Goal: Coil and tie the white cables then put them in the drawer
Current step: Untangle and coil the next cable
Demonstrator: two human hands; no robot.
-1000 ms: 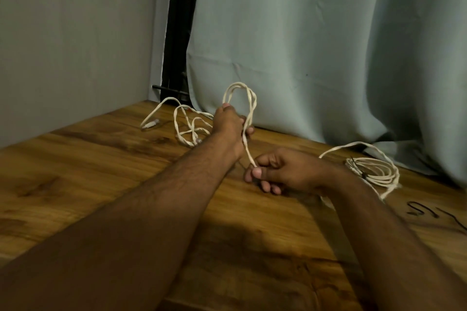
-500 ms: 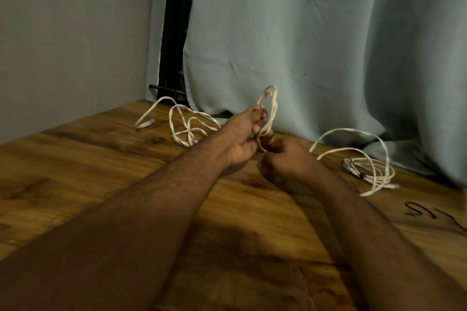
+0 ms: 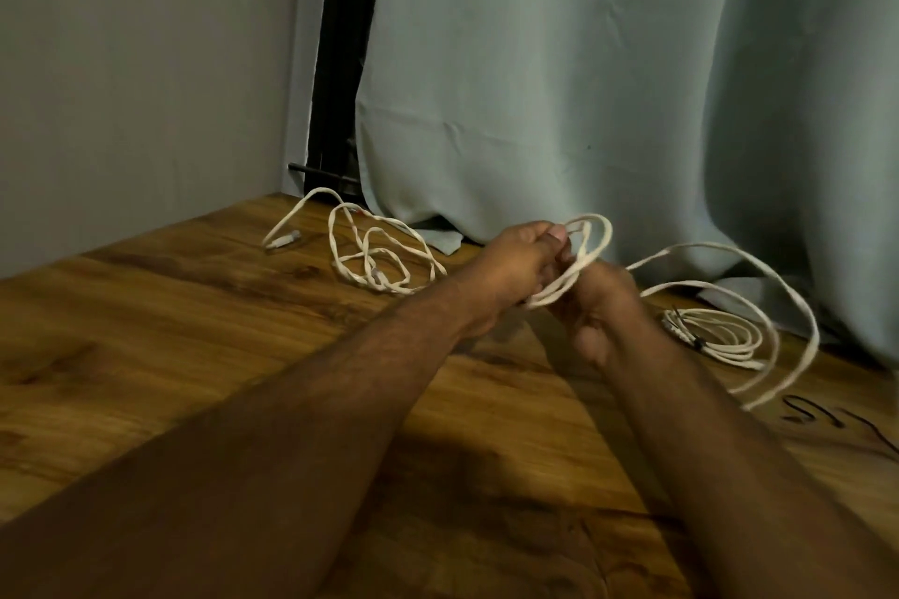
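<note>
head view: left hand [image 3: 515, 265] and right hand [image 3: 601, 302] both grasp loops of a white cable [image 3: 591, 248] above the wooden table [image 3: 194, 345]. its tail arcs right, past a coiled cable [image 3: 715, 336]; a loose cable [image 3: 374, 253] lies far left.

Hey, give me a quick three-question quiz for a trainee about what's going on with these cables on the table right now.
1. True or false: both hands grip the same cable.
2. Which cable already lies coiled? A: the one near the wall. B: the one near the curtain on the right.
3. What small dark things lie at the table's right edge?

Key:
1. True: left hand and right hand grip the held cable.
2. B, the coiled cable; the loose cable is untidy.
3. Black ties.
</note>
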